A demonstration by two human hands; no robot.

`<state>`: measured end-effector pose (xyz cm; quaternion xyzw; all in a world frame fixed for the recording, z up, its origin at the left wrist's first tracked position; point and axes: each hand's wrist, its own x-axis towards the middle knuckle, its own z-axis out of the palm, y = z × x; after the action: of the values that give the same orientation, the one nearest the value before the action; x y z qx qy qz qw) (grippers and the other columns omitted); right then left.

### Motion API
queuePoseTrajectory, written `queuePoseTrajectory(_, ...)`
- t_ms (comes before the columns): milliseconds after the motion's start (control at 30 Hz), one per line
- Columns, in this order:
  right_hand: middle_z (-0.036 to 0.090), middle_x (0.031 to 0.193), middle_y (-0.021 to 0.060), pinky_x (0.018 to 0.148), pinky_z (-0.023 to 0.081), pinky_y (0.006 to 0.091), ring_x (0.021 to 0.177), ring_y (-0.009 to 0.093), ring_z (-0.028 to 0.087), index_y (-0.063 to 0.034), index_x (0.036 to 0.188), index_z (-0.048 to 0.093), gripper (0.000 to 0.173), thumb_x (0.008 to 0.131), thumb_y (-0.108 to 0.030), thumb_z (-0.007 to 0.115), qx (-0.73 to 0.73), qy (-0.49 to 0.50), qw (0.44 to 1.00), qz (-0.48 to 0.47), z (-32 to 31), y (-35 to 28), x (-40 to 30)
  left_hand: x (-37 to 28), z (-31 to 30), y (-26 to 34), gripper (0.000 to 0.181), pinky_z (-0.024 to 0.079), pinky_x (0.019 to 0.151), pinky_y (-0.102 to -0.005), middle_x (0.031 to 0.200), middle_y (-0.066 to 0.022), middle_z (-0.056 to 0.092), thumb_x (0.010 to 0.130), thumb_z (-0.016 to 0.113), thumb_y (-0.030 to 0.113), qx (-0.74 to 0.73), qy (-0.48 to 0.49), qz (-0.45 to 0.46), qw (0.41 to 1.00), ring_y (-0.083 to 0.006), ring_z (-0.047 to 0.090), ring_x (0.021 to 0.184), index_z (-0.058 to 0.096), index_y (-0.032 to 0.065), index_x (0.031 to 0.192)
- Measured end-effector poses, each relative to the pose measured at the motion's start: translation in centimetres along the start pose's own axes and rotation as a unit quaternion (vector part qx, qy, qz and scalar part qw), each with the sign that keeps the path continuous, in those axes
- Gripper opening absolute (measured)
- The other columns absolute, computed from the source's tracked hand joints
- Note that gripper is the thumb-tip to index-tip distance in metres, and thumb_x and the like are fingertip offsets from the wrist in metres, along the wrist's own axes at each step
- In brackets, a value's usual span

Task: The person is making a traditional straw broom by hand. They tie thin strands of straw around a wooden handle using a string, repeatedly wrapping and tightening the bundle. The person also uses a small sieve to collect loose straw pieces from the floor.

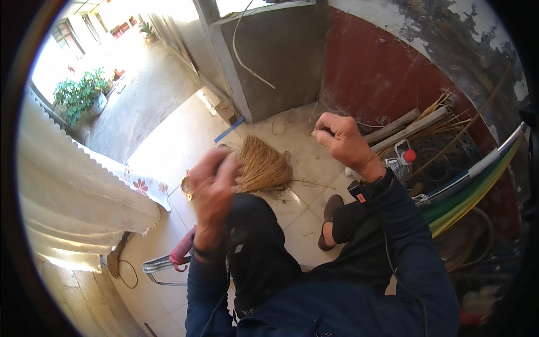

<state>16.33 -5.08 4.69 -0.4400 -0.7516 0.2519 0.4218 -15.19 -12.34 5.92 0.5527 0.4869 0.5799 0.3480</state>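
My left hand (214,185) is raised with curled fingers, blurred, over the left side of a straw broom head (263,164); whether it holds anything is not clear. My right hand (341,141) is raised to the right of the broom, thumb and fingers pinched together. Fine strands show near those fingertips, but I cannot tell what is between them. The broom bristles fan out on the tiled floor in front of my knees, with loose straw and debris around them. A small round metal-rimmed object (186,187) lies beside my left hand.
Wooden sticks (404,124) and a clear plastic bottle with a red cap (404,162) are at the right, near a yellow-green umbrella (476,189). A blue strip (228,129) lies ahead. At the left hangs a tablecloth (97,181); a pink-handled object (182,248) is near my left forearm.
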Motion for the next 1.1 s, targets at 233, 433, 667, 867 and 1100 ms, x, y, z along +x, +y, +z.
queuePoseTrajectory(233, 0.069, 0.088, 0.0187, 0.070, 0.052, 0.0431, 0.076, 0.036, 0.066, 0.0017, 0.094, 0.067, 0.009, 0.091, -0.001, 0.075, -0.045, 0.012, 0.993, -0.108, 0.1, 2.1, 0.1, 5.5, 13.4, -3.5, 0.017, 0.057, 0.069, -0.0332, 0.082, -0.0100, 0.077, 0.101, 0.078, 0.011, 0.049, -0.175, -0.005, 0.983, -0.0157, 0.071, 0.073, 0.075, -0.0037, 0.109)
queuePoseTrajectory(433, 0.071, 0.097, 0.0188, 0.076, 0.056, 0.0442, 0.084, 0.039, 0.070, 0.0026, 0.101, 0.070, 0.015, 0.089, 0.001, 0.078, -0.039, 0.030, 0.994, -0.097, 0.4, 2.5, 0.0, 5.4, 15.2, -5.9, 0.014, 0.049, 0.061, -0.0324, 0.073, -0.0048, 0.071, 0.104, 0.073, 0.007, -0.043, -0.151, -0.030, 0.987, -0.0130, 0.062, 0.066, 0.068, -0.0016, 0.094)
queuePoseTrajectory(667, 0.074, 0.107, 0.0193, 0.079, 0.059, 0.0407, 0.091, 0.034, 0.075, 0.0031, 0.106, 0.071, 0.012, 0.095, 0.001, 0.076, -0.130, 0.185, 0.950, -0.215, -1.0, 2.0, -0.7, 7.2, 14.5, -5.0, 0.017, 0.049, 0.061, -0.0274, 0.080, -0.0054, 0.073, 0.110, 0.067, 0.012, -0.071, -0.112, -0.053, 0.990, -0.0086, 0.063, 0.070, 0.066, 0.0008, 0.098)
queuePoseTrajectory(867, 0.079, 0.098, 0.0082, 0.074, 0.058, 0.0305, 0.090, 0.015, 0.075, 0.0025, 0.112, 0.075, 0.018, 0.113, -0.012, 0.063, 0.090, 0.092, 0.988, 0.082, -2.0, 2.7, -1.1, 7.3, 13.8, -5.0, 0.020, 0.051, 0.059, -0.0260, 0.082, -0.0063, 0.073, 0.112, 0.064, 0.013, -0.143, -0.118, -0.076, 0.980, -0.0116, 0.068, 0.069, 0.067, 0.0021, 0.096)
queuePoseTrajectory(1100, 0.078, 0.093, 0.0054, 0.069, 0.057, 0.0254, 0.082, 0.011, 0.073, 0.0010, 0.116, 0.076, 0.017, 0.111, -0.013, 0.067, 0.274, -0.003, 0.950, 0.153, -2.3, 2.1, -0.2, 6.8, 14.1, -5.2, 0.020, 0.052, 0.058, -0.0250, 0.083, -0.0074, 0.074, 0.113, 0.063, 0.014, -0.156, -0.163, -0.097, 0.969, -0.0123, 0.069, 0.068, 0.067, 0.0020, 0.097)
